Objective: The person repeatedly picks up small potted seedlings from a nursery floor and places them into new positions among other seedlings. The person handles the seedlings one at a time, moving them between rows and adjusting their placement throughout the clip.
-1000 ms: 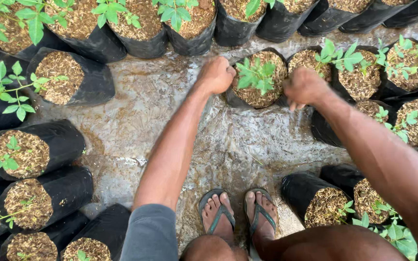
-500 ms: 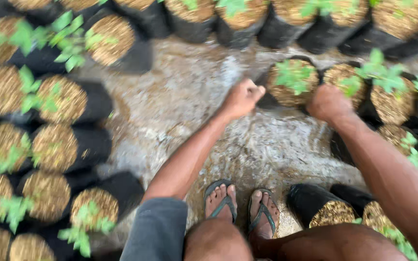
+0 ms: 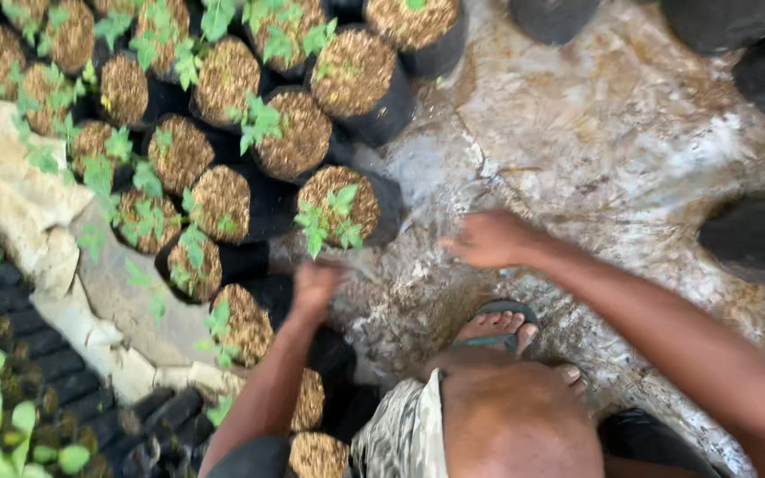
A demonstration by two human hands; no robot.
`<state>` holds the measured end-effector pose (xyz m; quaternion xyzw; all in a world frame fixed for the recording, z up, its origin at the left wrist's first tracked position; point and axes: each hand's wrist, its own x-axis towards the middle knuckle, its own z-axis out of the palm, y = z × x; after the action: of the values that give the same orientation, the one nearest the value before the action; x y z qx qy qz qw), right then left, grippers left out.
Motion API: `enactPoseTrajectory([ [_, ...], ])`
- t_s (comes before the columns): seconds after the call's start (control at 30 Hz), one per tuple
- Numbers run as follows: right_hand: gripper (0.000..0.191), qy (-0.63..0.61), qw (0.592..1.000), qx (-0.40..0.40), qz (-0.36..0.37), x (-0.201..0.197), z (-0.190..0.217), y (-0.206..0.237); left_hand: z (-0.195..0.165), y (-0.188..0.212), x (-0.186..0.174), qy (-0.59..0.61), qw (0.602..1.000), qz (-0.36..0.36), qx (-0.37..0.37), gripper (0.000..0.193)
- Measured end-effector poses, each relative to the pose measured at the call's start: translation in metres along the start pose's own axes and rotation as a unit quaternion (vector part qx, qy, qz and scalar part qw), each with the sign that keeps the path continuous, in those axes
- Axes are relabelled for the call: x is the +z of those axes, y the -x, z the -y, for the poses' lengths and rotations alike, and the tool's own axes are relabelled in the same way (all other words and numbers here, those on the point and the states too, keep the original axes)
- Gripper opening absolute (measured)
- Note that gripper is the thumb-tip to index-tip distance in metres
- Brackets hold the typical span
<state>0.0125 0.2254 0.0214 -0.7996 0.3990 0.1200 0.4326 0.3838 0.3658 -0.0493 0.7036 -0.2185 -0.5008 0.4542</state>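
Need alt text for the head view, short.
Looking down, a squatting person's left hand and right hand, both blurred, reach toward a black grow bag holding a green seedling. More seedling bags crowd the upper left on wet stone ground; a sandalled foot shows below.

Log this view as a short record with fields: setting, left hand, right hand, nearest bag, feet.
setting: black grow bags of seedlings on wet stone ground
left hand: blurred, empty as far as visible, just below the nearest seedling bag
right hand: blurred, open, over bare ground, right of that bag
nearest bag: upright, husk-like fill, small green plant
feet: flip-flop on wet ground
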Motion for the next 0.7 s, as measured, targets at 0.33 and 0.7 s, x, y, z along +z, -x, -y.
enactPoseTrajectory([
  [0.33, 0.053, -0.229, 0.944, 0.113, -0.21, 0.031, 0.112, -0.072, -0.145, -0.06, 0.028, -0.39, 0.896, 0.06, 0.203, 0.032],
  [0.7, 0.025, -0.195, 0.96, 0.055, -0.195, 0.035, 0.05, -0.036, -0.165, 0.001, 0.1, -0.56, 0.75, 0.063, 0.346, 0.034],
])
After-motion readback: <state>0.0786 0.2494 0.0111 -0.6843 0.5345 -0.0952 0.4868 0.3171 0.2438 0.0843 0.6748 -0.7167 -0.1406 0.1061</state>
